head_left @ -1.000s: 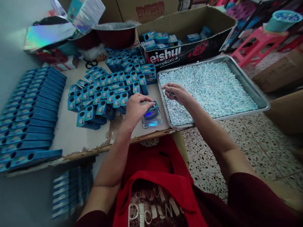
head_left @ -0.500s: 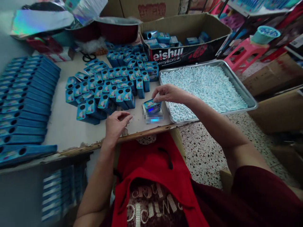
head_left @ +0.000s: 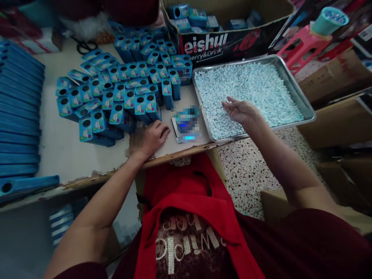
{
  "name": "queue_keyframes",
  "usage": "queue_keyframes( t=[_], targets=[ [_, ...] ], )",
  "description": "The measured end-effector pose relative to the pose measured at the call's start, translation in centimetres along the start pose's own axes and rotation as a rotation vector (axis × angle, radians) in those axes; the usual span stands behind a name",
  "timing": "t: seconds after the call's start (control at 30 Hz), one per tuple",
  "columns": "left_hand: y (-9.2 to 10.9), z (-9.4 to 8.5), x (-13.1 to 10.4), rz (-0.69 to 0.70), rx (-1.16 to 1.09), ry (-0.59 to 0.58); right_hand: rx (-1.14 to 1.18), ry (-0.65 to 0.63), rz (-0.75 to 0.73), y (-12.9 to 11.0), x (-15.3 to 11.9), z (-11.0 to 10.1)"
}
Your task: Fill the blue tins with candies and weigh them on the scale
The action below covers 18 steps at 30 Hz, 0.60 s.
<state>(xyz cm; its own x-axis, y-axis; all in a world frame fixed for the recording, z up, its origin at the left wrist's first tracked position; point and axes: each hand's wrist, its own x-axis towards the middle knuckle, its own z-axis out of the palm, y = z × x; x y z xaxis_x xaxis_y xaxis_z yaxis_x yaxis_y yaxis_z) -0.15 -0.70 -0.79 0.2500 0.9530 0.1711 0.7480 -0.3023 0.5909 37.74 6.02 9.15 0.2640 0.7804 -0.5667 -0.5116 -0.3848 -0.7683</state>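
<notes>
My right hand [head_left: 240,110] is over the metal tray [head_left: 310,116] of small pale blue and white candies [head_left: 250,87]. Its fingers are drawn together, with what looks like a few candies at the tips. My left hand [head_left: 157,135] rests on the table near its front edge, fingers loosely bent and apart, with nothing visible in them. Between the hands lies a small digital scale [head_left: 188,137] with a lit display. On it is a small blue box [head_left: 187,115], partly blurred out. Left of it stand many blue boxes [head_left: 97,124] with round dark holes on top.
Stacked blue boxes [head_left: 20,116] line the table's left side. Behind the tray is a printed carton [head_left: 215,46] with more blue boxes inside. Black scissors [head_left: 85,46] lie at the back left. A pink stool [head_left: 306,44] holds a teal tub [head_left: 329,23].
My right hand has let go of the box on the scale and moved right over the candies. My left hand has come down onto the table edge. The view has tilted down.
</notes>
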Motion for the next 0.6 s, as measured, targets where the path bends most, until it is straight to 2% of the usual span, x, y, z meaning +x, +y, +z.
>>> queue_keyframes(
  t=[0.13, 0.27, 0.4, 0.5, 0.6],
  targets=[
    [-0.2, 0.1, -0.4, -0.011, 0.013, 0.002, -0.08, -0.105, -0.02, 0.3, -0.9, 0.3],
    [0.0, -0.1, -0.5, -0.031, 0.02, 0.022, -0.345, -0.286, 0.014, -0.5, -1.9, 2.5],
    [-0.1, -0.1, -0.7, -0.013, 0.042, 0.027, -0.559, -0.488, -0.038, -1.6, -4.0, 5.2],
    [-0.2, 0.0, -0.7, -0.018, 0.049, 0.028, -0.603, -0.53, -0.012, -2.1, -5.4, 7.1],
    [-0.1, 0.2, -0.5, -0.038, 0.032, 0.042, -0.607, -0.542, -0.001, -2.1, -5.6, 8.2]
  ],
)
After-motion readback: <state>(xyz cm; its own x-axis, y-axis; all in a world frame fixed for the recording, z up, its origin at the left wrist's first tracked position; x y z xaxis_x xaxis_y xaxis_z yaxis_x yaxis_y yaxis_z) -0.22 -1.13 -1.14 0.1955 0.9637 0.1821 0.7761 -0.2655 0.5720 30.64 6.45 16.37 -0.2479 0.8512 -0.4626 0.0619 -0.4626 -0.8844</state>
